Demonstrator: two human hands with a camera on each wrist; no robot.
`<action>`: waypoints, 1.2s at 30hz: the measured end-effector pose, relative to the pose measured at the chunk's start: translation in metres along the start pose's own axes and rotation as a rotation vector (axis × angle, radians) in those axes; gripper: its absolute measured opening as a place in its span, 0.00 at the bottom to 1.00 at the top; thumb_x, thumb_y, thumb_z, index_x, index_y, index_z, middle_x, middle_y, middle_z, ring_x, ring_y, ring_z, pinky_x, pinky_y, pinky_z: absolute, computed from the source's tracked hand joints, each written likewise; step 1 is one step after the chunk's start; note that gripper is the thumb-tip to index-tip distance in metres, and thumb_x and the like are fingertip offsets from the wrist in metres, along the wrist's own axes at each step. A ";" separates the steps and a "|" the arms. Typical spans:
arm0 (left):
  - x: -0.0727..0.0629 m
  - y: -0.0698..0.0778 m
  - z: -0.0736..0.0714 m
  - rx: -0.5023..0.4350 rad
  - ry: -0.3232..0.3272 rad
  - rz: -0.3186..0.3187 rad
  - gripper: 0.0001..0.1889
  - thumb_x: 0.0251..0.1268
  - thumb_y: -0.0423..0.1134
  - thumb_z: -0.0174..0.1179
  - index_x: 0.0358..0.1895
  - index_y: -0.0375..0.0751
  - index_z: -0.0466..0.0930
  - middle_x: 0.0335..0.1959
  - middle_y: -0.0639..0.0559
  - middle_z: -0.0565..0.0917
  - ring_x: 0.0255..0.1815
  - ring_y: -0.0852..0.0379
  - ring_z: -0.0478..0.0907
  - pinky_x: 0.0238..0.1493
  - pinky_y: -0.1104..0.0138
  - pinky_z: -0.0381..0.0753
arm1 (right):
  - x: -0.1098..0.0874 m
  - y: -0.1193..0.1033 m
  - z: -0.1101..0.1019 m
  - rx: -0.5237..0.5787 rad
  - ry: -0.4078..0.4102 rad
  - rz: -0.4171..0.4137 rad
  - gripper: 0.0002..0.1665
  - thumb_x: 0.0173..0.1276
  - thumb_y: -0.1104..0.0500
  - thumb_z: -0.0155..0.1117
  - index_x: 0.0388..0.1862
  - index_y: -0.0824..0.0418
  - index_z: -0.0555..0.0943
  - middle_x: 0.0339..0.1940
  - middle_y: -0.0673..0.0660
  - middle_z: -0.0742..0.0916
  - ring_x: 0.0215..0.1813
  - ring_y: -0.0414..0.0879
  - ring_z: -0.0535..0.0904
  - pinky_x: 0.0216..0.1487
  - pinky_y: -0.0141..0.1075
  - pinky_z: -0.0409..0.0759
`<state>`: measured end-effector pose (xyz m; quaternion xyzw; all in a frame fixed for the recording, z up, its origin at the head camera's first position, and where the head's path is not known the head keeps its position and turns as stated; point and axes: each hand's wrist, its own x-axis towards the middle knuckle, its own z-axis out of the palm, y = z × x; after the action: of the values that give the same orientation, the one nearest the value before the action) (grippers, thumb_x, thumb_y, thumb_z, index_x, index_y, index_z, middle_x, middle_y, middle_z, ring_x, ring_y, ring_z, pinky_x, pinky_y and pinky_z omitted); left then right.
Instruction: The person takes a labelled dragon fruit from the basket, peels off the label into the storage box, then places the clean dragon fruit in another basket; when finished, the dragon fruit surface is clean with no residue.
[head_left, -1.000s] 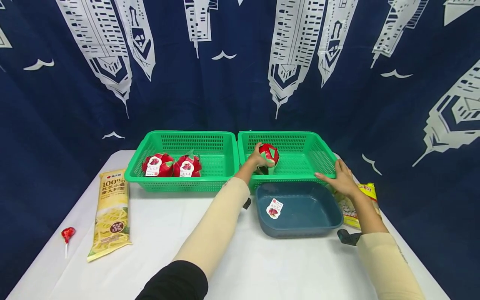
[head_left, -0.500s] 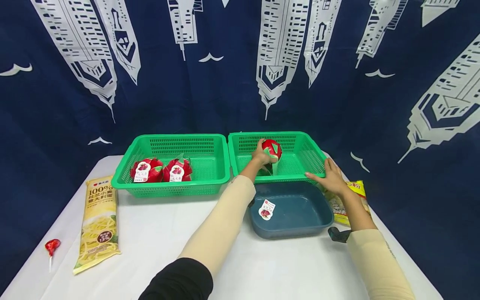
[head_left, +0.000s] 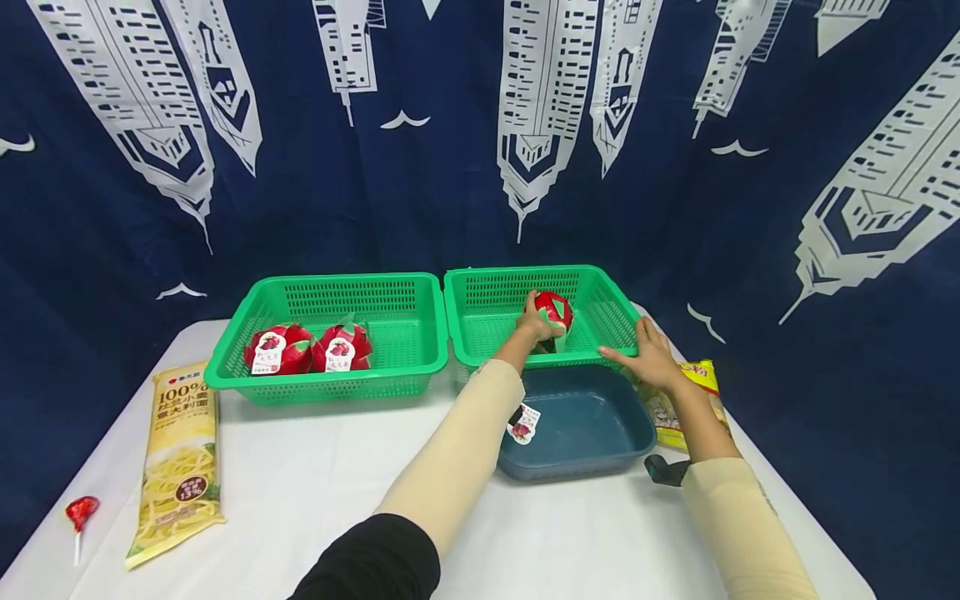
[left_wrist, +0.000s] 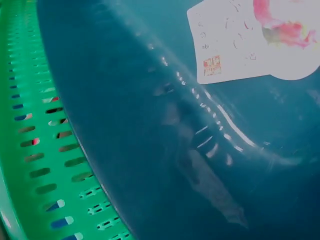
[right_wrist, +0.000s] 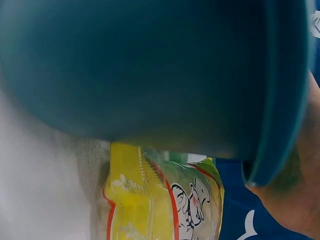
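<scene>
In the head view my left hand (head_left: 537, 325) holds a red dragon fruit (head_left: 556, 308) with green tips, inside the right green basket (head_left: 472, 333). The fruit's underside is partly hidden. My right hand (head_left: 651, 358) grips that basket's front right corner, its thumb along the front rim. Right in front of the basket stands a dark blue tub (head_left: 592, 417) with a dragon fruit sticker (head_left: 525, 425) on its inner left side. The left wrist view shows the tub's inside and the sticker (left_wrist: 240, 50) close up, but not the hand.
Two labelled dragon fruits (head_left: 281, 350) lie in the left green basket (head_left: 401, 385). A long yellow pasta pack (head_left: 180, 467) and a red lollipop (head_left: 81, 510) lie on the white table at left. A yellow bag (head_left: 701, 379) sits right of the tub, under the right arm.
The whole head view has shifted left across the scene. My left hand lifted the dragon fruit slightly, then lowered it, moving it a little rightward in the basket. My right hand stays on the corner.
</scene>
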<state>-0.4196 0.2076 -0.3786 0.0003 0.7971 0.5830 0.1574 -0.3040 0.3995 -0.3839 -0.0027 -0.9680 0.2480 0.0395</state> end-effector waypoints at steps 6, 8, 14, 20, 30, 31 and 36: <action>0.059 -0.025 0.011 0.057 -0.135 0.041 0.58 0.48 0.37 0.70 0.70 0.75 0.33 0.70 0.43 0.53 0.49 0.43 0.75 0.33 0.57 0.80 | 0.000 0.002 -0.001 -0.006 -0.002 -0.005 0.64 0.60 0.31 0.53 0.71 0.70 0.31 0.72 0.68 0.35 0.70 0.67 0.28 0.62 0.66 0.37; 0.080 -0.037 0.014 0.048 -0.163 0.040 0.60 0.45 0.38 0.72 0.67 0.81 0.31 0.71 0.48 0.51 0.49 0.42 0.75 0.33 0.53 0.80 | -0.001 0.001 0.001 -0.005 -0.007 -0.008 0.64 0.60 0.31 0.53 0.71 0.70 0.31 0.72 0.68 0.35 0.70 0.67 0.28 0.62 0.66 0.37; 0.062 -0.034 0.003 0.149 -0.171 0.105 0.59 0.48 0.43 0.71 0.70 0.74 0.30 0.72 0.50 0.51 0.61 0.46 0.67 0.42 0.56 0.78 | -0.004 -0.004 0.000 -0.004 -0.020 0.000 0.64 0.61 0.32 0.53 0.70 0.70 0.31 0.72 0.68 0.35 0.70 0.67 0.27 0.62 0.66 0.37; -0.032 0.008 -0.046 0.087 -0.287 0.145 0.48 0.61 0.34 0.60 0.73 0.61 0.35 0.72 0.44 0.50 0.59 0.45 0.68 0.52 0.52 0.73 | -0.003 -0.008 -0.005 -0.015 -0.037 0.000 0.63 0.62 0.32 0.52 0.70 0.71 0.30 0.71 0.69 0.35 0.69 0.68 0.27 0.62 0.66 0.36; -0.123 0.027 -0.161 -0.090 -0.208 0.414 0.32 0.61 0.39 0.61 0.67 0.46 0.59 0.53 0.41 0.73 0.44 0.48 0.79 0.43 0.60 0.80 | -0.004 -0.071 -0.033 -0.252 -0.194 0.016 0.61 0.63 0.31 0.50 0.69 0.78 0.39 0.65 0.83 0.51 0.64 0.79 0.47 0.58 0.67 0.53; -0.134 0.022 -0.176 -0.088 -0.150 0.461 0.31 0.61 0.40 0.61 0.67 0.47 0.59 0.51 0.42 0.75 0.43 0.48 0.80 0.42 0.61 0.80 | -0.003 -0.083 -0.034 -0.257 -0.177 0.001 0.60 0.63 0.33 0.51 0.69 0.78 0.41 0.65 0.82 0.53 0.64 0.78 0.49 0.58 0.67 0.55; -0.184 -0.015 -0.245 -0.070 0.191 0.599 0.32 0.61 0.44 0.61 0.67 0.54 0.57 0.45 0.45 0.77 0.41 0.48 0.80 0.42 0.60 0.79 | 0.009 -0.155 -0.024 -0.086 0.022 -0.170 0.45 0.66 0.40 0.55 0.69 0.70 0.56 0.65 0.74 0.64 0.66 0.68 0.56 0.61 0.60 0.58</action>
<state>-0.3031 -0.0585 -0.2801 0.1747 0.7523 0.6278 -0.0969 -0.3086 0.2749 -0.2875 0.0752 -0.9739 0.2019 0.0709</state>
